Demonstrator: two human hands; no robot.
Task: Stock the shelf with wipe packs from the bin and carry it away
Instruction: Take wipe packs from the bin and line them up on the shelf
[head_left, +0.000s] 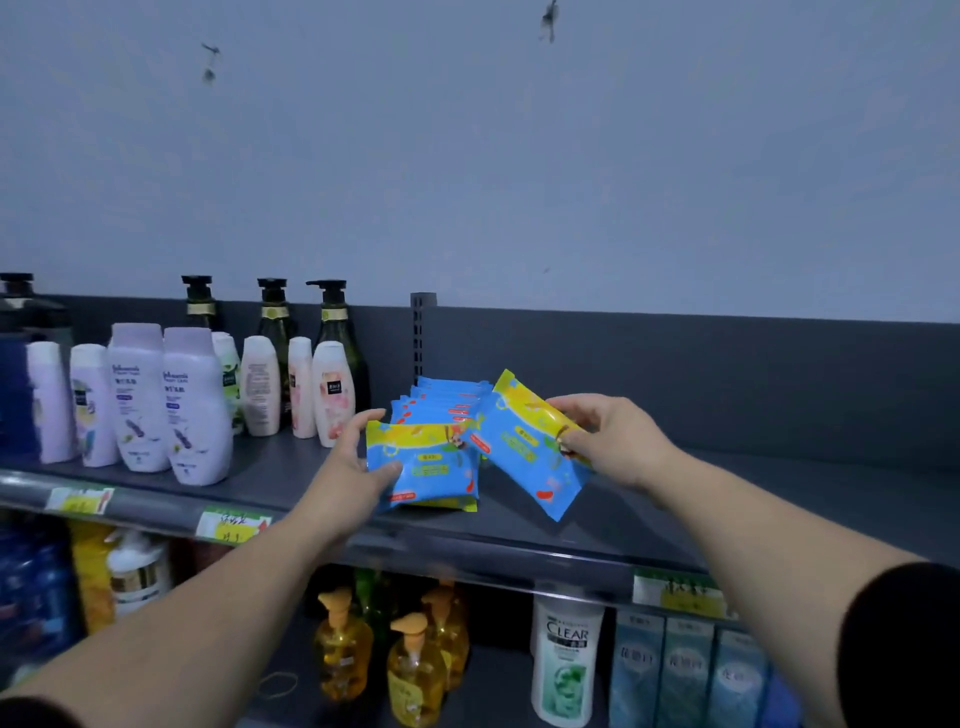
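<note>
On the grey shelf (727, 499) a row of blue-and-yellow wipe packs (447, 402) stands on edge, running from near the front edge back towards the upright post (422, 332). The left hand (353, 462) grips the nearest pack (423, 470) of that row by its left end, fingers curled over the top corner and thumb on the face. Just right of it, the right hand (615, 441) pinches the yellow upper end of a second pack (524, 447), which hangs tilted with its lower corner close to the shelf; whether it touches is unclear. The two packs meet at the middle. To the left stand lilac bottles (166, 405), with dark pump bottles (332, 322) behind. Price tags (234, 525) line the front rail. Below are yellow pump bottles (415, 665) and a white CLEAR bottle (566, 665).
</note>
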